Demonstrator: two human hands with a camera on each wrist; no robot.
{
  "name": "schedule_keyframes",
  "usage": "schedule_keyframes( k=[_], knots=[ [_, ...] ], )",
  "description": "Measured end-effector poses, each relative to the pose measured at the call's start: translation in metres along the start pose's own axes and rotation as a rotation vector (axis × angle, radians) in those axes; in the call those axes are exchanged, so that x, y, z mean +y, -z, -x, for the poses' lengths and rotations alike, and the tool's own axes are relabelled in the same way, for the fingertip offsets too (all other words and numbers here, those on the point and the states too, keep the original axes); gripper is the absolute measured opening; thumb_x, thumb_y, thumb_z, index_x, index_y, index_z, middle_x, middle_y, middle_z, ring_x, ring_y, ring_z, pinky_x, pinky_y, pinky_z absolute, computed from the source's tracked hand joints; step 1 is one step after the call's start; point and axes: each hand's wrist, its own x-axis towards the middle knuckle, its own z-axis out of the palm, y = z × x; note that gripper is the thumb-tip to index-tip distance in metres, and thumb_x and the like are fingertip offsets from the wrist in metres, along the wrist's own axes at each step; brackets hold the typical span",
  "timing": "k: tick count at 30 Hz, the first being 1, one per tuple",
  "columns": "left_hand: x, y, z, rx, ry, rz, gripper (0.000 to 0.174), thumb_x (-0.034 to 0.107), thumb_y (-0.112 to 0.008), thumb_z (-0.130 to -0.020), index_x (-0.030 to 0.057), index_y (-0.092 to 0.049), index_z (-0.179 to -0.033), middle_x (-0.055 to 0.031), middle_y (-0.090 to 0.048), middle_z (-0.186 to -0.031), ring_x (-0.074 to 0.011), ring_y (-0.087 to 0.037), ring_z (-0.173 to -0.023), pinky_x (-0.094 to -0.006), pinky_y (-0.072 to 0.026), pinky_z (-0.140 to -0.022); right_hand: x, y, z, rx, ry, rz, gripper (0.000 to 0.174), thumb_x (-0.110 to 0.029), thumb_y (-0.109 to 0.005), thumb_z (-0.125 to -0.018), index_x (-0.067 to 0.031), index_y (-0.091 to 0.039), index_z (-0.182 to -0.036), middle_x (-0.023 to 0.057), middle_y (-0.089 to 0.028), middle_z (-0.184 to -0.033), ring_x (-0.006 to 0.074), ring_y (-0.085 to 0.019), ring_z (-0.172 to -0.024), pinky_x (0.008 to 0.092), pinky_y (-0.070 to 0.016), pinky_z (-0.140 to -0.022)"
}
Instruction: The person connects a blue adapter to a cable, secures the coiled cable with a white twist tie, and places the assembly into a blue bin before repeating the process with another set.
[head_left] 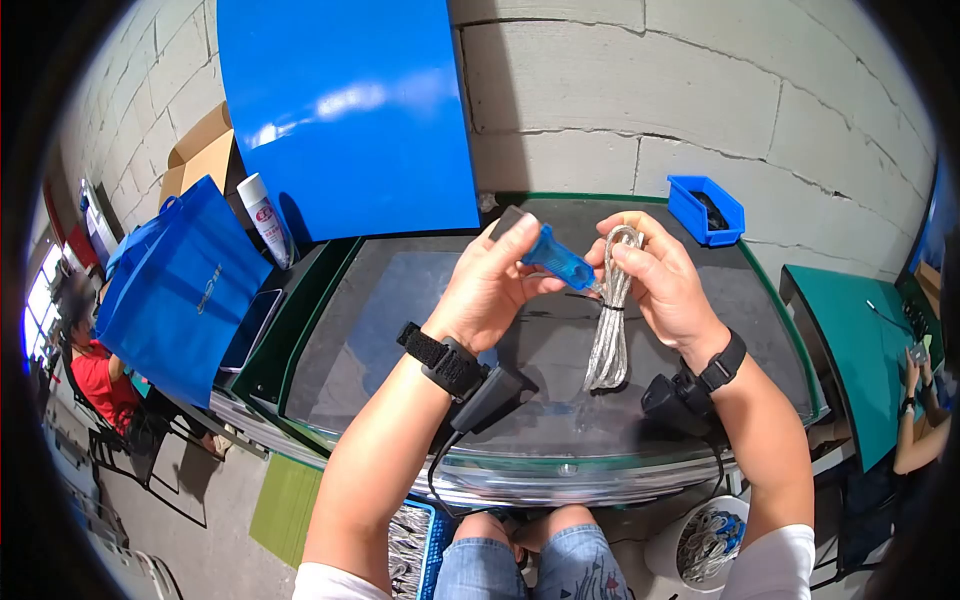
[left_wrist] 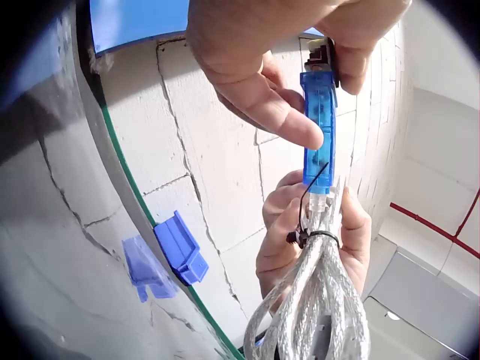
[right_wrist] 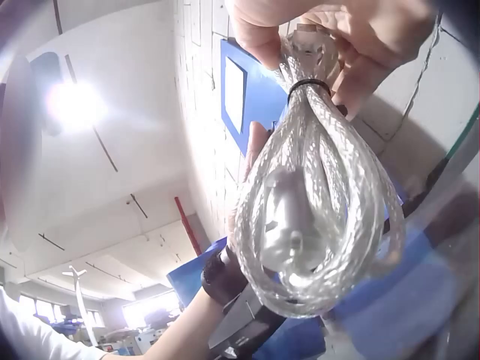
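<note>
My left hand (head_left: 485,290) pinches the dark end of a translucent blue connector housing (head_left: 562,260) between thumb and fingers. From the housing's other end runs a clear-jacketed silver braided cable (head_left: 606,350), coiled into a bundle and bound by a black tie (left_wrist: 324,235). In the right hand (head_left: 668,285), thumb and fingers grip the top of this bundle, close to where it meets the housing. The coils hang down over the table, and a silvery plug (right_wrist: 289,217) shows among them in the right wrist view.
Below lies a dark table mat (head_left: 500,400) with a green edge. A blue parts bin (head_left: 708,212) stands at the back right, and a spray can (head_left: 268,222) and blue bag (head_left: 190,300) are at left. A white bucket (head_left: 668,540) of cables and a blue basket (head_left: 435,540) sit below.
</note>
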Motion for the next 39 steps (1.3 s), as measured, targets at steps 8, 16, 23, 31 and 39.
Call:
schedule_keyframes(
  k=[8,16,23,31,39],
  knots=[
    [-0.004,-0.008,0.006,-0.088,-0.105,-0.178,0.034,0.012,-0.068,-0.079,0.0057,-0.053,-0.108,-0.0039,-0.06,-0.097,-0.0135,-0.057,-0.09,-0.0326,-0.0461,-0.083,0.011,-0.014,-0.002,0.002,0.04,0.006,0.034,-0.013,-0.06,-0.085,-0.0036,-0.047,-0.114,0.0017,-0.054,-0.1,0.0085,-0.053,-0.091,0.0235,-0.0456,-0.076],
    [-0.006,-0.002,0.002,0.02,-0.102,-0.023,0.027,0.019,-0.066,-0.083,0.0102,-0.054,-0.106,-0.0008,-0.058,-0.093,-0.0118,-0.056,-0.086,-0.03,-0.0454,-0.08,0.008,-0.014,-0.002,-0.029,0.024,0.027,0.038,-0.008,-0.064,-0.083,-0.0005,-0.045,-0.114,0.0064,-0.054,-0.101,0.0144,-0.058,-0.088,0.0299,-0.0501,-0.08],
    [-0.004,-0.005,0.002,-0.086,-0.089,-0.002,0.039,0.016,-0.068,-0.081,0.009,-0.05,-0.115,-0.0019,-0.058,-0.1,-0.0138,-0.056,-0.095,-0.032,-0.0441,-0.085,0.017,-0.004,-0.004,-0.043,-0.018,-0.116,0.039,-0.006,-0.067,-0.08,-0.0032,-0.046,-0.112,0.0045,-0.053,-0.101,0.0149,-0.058,-0.093,0.0307,-0.0495,-0.081],
    [-0.008,-0.006,0.003,-0.214,0.172,-0.254,0.047,0.007,-0.072,-0.074,0.0018,-0.045,-0.112,-0.0026,-0.057,-0.092,-0.0115,-0.058,-0.084,-0.0264,-0.0481,-0.082,0.017,-0.012,-0.007,0.081,0.143,0.174,0.027,-0.015,-0.071,-0.079,-0.0043,-0.055,-0.099,0.0007,-0.058,-0.09,0.0062,-0.052,-0.085,0.023,-0.0436,-0.075],
    [-0.004,-0.009,0.007,-0.268,0.24,-0.118,0.032,0.001,-0.066,-0.078,-0.0003,-0.052,-0.107,-0.0036,-0.056,-0.088,-0.0131,-0.06,-0.077,-0.032,-0.0533,-0.076,0.009,-0.007,-0.003,0.236,0.423,0.372,0.021,-0.01,-0.062,-0.085,-0.0077,-0.052,-0.104,-0.0033,-0.048,-0.085,0.0031,-0.046,-0.076,0.0168,-0.0386,-0.06]
  ],
)
